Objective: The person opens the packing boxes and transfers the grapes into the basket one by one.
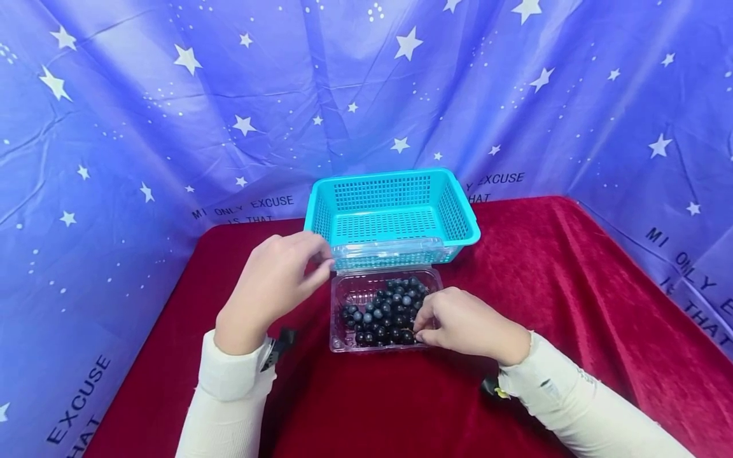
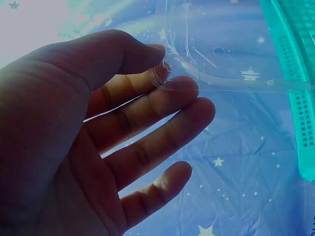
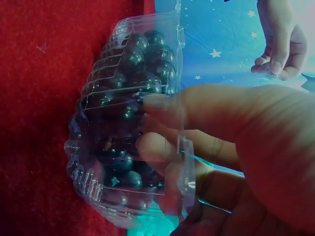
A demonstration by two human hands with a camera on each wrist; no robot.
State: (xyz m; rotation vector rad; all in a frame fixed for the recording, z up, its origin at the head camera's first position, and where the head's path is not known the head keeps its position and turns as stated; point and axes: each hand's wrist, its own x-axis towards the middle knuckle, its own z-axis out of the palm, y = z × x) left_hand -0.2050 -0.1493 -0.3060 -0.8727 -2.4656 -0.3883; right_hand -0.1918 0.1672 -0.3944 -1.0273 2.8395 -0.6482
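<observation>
A clear plastic clamshell box [image 1: 343, 292] lies with its lid raised and holds a bunch of dark grapes [image 1: 380, 315]. My left hand [image 1: 280, 280] pinches the near-left corner of the transparent lid [image 1: 389, 248] between thumb and forefinger; the left wrist view shows that lid corner [image 2: 179, 73] and the other fingers spread loosely. Over the box's right side, my right hand [image 1: 464, 321] reaches in among the grapes. In the right wrist view its thumb [image 3: 162, 105] and forefinger stand apart beside the grapes [image 3: 130, 59], with no clear hold on them.
A turquoise plastic basket [image 1: 466, 232] stands right behind the box, partly seen through the lid. Red velvet cloth [image 1: 544, 267] covers the table. A blue curtain with white stars [image 1: 286, 83] hangs around the back and sides.
</observation>
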